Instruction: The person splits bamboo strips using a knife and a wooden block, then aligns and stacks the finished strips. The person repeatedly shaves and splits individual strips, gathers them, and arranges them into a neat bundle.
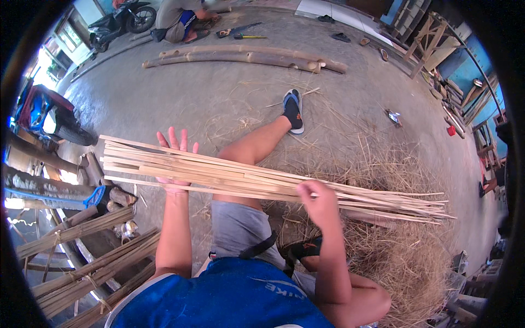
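A loose bundle of long, thin split bamboo strips (246, 177) lies crosswise in front of me, over my bent leg. Beneath its left part is my left hand (174, 139), palm up with the fingers stretched out past the far edge; the strips cover most of the palm. My right hand (318, 203) is closed round the strips right of the middle, its thumb side uppermost. The left ends are fairly even but slightly fanned, while the right ends spread out above a heap of shavings (404, 257).
Two bamboo poles (229, 57) lie across the concrete floor ahead. Beyond them are a crouching person (178, 22), a handsaw (238, 29) and a motorbike (123, 22). Tied bundles of strips (104, 262) rest at the lower left. Timber (454, 115) lines the right side.
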### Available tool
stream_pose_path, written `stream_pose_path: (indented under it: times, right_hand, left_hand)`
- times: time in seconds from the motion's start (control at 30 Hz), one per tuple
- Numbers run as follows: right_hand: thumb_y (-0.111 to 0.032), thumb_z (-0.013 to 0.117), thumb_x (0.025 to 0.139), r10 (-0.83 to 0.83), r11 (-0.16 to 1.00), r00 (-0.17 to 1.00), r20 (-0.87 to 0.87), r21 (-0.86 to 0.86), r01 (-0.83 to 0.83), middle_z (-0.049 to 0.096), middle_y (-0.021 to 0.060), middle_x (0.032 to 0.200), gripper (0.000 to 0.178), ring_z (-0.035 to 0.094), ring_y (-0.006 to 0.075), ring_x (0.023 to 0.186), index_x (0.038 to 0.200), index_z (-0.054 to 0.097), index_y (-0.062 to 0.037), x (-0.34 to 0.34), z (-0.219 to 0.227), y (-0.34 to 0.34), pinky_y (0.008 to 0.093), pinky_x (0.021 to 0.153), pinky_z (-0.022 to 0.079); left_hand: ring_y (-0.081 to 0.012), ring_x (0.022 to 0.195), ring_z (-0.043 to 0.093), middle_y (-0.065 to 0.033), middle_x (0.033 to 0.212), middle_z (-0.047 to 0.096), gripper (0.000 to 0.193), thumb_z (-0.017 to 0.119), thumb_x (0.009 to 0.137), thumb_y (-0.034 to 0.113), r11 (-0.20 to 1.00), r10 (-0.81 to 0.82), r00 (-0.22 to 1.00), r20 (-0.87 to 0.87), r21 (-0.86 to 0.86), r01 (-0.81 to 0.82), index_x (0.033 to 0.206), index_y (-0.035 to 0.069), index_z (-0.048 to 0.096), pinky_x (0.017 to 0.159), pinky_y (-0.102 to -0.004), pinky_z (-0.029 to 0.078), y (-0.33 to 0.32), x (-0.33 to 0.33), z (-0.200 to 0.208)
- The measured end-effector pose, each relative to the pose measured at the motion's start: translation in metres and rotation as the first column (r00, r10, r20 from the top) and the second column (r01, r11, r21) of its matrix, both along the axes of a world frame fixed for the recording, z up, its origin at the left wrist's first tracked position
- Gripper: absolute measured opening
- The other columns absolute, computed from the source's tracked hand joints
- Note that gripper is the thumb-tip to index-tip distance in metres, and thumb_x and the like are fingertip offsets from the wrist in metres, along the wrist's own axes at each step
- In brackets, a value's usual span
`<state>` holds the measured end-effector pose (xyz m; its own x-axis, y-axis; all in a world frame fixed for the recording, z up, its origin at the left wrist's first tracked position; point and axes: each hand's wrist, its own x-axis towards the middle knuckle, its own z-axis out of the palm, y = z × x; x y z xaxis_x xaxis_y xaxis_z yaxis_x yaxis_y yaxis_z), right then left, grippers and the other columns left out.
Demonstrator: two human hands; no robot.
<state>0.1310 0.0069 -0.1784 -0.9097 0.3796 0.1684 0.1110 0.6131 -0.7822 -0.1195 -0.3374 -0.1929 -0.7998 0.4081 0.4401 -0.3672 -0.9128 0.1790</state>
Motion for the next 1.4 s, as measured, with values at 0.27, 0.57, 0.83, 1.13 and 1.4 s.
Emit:
stream_pose_path:
  times: [0.27,0.57,0.83,1.13,1.4]
  right_hand:
    - [-0.026,0.077,0.087,0.112,0.975,0.992,0.065,0.184,-0.122,0.068,0.0071,0.091,0.018,0.066,0.0311,0.086,0.093,0.070,-0.0097,-0.038,0.013,-0.051,0.0439,0.075,0.053]
    - [-0.017,0.073,0.091,0.221,0.947,0.969,-0.108,0.262,-0.186,0.069,0.0103,0.091,0.018,0.065,0.0353,0.090,0.102,0.062,-0.0065,-0.055,0.030,-0.066,0.0476,0.079,0.050]
    - [-0.018,0.071,0.093,0.495,0.861,0.659,-0.566,0.219,-0.458,0.070,0.0142,0.101,0.024,0.065,0.0366,0.098,0.111,0.065,-0.0028,-0.177,0.158,-0.193,0.0462,0.086,0.052]
    - [-0.022,0.073,0.091,0.628,0.772,0.749,-0.213,0.290,-0.565,0.070,0.0107,0.103,0.019,0.066,0.0347,0.097,0.102,0.071,-0.0064,-0.132,0.096,-0.173,0.0450,0.086,0.054]
    - [-0.025,0.075,0.091,0.456,0.874,0.890,-0.007,0.189,-0.447,0.069,0.0090,0.099,0.020,0.068,0.0332,0.094,0.101,0.071,-0.0075,-0.081,0.017,-0.120,0.0440,0.082,0.055]
  left_hand:
    - [-0.0395,0.157,0.019,-0.0045,0.174,0.015,0.077,0.051,0.094,0.071,0.943,0.102,0.995,0.013,-0.318,-0.093,0.162,0.043,0.029,0.119,-0.0689,0.028,-0.005,0.020,0.009]
    - [-0.0382,0.157,0.019,-0.0067,0.173,0.017,0.075,0.048,0.097,0.068,0.979,0.093,0.971,0.219,-0.197,-0.050,0.163,0.039,0.028,0.119,-0.0693,0.027,-0.007,0.029,-0.005]
    - [-0.0311,0.156,0.026,-0.0073,0.170,0.024,0.078,0.053,0.100,0.059,0.976,0.101,0.961,0.259,-0.215,-0.045,0.164,0.022,0.027,0.126,-0.0526,0.026,-0.007,0.041,0.012]
    - [-0.0345,0.150,0.036,-0.0102,0.164,0.036,0.070,0.045,0.101,0.065,0.970,0.143,0.961,0.236,-0.225,-0.089,0.159,0.027,0.037,0.120,-0.0612,0.033,-0.015,0.041,-0.007]
    - [-0.0344,0.151,0.035,-0.0055,0.167,0.034,0.066,0.041,0.101,0.066,0.992,0.023,0.960,0.279,-0.123,0.012,0.157,0.032,0.043,0.119,-0.0694,0.027,-0.017,0.033,-0.019]
